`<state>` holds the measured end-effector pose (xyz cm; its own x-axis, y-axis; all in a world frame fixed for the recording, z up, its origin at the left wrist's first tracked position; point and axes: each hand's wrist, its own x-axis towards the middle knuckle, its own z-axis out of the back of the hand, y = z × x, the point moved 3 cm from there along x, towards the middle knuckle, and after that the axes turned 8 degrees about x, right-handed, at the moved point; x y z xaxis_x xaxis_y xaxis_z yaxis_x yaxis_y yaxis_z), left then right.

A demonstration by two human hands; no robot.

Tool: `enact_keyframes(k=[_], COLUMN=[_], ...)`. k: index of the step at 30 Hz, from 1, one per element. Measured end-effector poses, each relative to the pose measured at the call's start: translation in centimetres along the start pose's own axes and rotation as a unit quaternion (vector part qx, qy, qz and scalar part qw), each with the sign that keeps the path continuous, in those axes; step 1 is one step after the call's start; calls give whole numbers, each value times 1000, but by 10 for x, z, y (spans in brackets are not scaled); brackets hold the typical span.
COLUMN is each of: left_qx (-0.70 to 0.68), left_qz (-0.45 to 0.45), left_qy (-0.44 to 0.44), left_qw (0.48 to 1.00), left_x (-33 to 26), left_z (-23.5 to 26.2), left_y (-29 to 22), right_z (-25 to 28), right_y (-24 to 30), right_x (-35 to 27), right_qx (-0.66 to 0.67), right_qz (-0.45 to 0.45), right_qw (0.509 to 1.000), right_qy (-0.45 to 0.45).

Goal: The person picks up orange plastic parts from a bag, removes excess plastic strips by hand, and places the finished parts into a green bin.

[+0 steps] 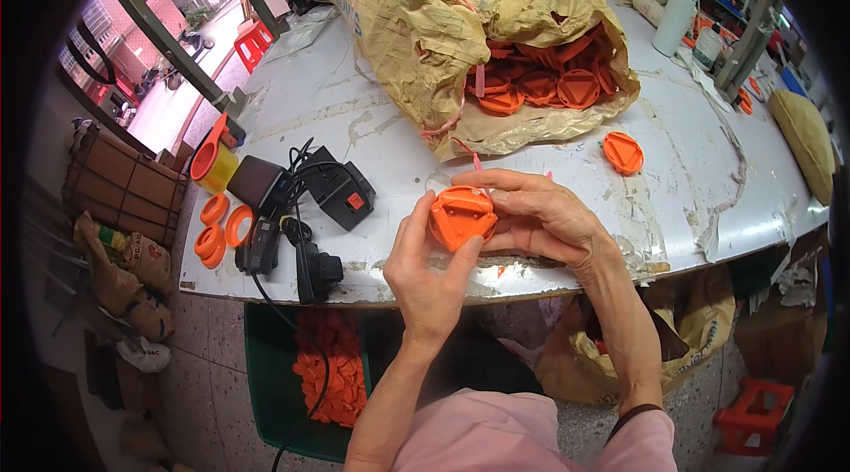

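An orange plastic cap (461, 217) is held between both hands just above the near edge of the white table (354, 118). The left hand (431, 270) is closed on the cap from below, with the thumb pressed against its left side and the fingers curled up under its right side. The right hand (540, 217) is closed around it from the right, with the fingers laid over its top edge and behind it. The cap is rounded and three-sided, and its ribbed face is turned toward the camera.

Beyond the cap, a large brown paper sack (460, 29) lies on its side with its mouth open, and many more orange caps are seen inside; their number cannot be counted. One single loose cap (622, 152) lies on the table to the right of the sack's mouth. To the left of the held cap, two black power adapters (341, 190) with cords are set together. Further left, at the table's edge, about three orange rings (217, 228) are laid beside a yellow cup (219, 169). Under the table, left of the held cap, a green crate (266, 366) is filled with small orange pieces.
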<state>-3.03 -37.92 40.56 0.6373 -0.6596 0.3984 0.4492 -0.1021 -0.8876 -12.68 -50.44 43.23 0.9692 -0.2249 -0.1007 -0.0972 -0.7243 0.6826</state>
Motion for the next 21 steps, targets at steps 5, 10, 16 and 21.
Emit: enact_keyframes(k=[5, 10, 16, 21], left_qx=[-24, -30, 1, 5], left_qz=[8, 10, -4, -29], left_qy=[3, 12, -7, 14], left_qw=[1000, 999, 1000, 999], left_x=[0, 1, 3, 4], left_z=[0, 1, -1, 0], left_y=[-1, 0, 2, -3], right_z=[-1, 1, 1, 9], right_y=[1, 2, 1, 2], right_x=[-1, 1, 0, 2], right_qx=[-28, -40, -56, -85], right_qz=[9, 22, 29, 55], right_qw=[999, 998, 996, 992], right_qy=[-27, -41, -55, -71])
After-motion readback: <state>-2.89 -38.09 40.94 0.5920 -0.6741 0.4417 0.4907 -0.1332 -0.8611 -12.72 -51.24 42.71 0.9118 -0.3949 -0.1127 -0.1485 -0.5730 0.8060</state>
